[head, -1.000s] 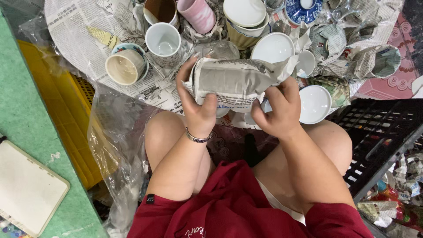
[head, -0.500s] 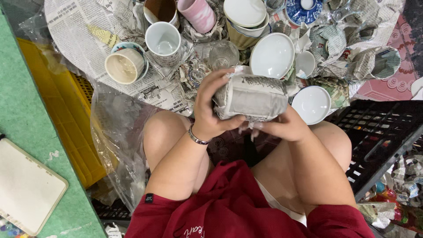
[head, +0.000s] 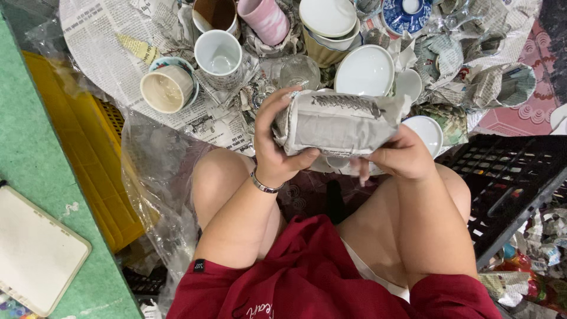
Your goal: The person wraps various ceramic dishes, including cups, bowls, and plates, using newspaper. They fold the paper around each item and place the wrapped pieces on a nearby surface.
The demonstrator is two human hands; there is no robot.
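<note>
Grey newspaper-wrapped package (head: 339,123) between hands; white tablet (head: 35,251) lower left.

From my feed, both hands grip a grey newspaper-wrapped bundle (head: 338,123) over the knees: left hand (head: 276,150) clamps its end, right hand (head: 401,156) supports underneath. Behind it, a white ceramic bowl (head: 365,72) and white mug (head: 218,54) sit on spread newspaper (head: 106,47).

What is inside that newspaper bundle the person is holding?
The contents are hidden: the newspaper-wrapped bundle is covered all round by grey printed paper. The left hand grips one end, and the right hand supports the other from below. Unwrapped cups and bowls sit on newspaper beyond it.
</note>
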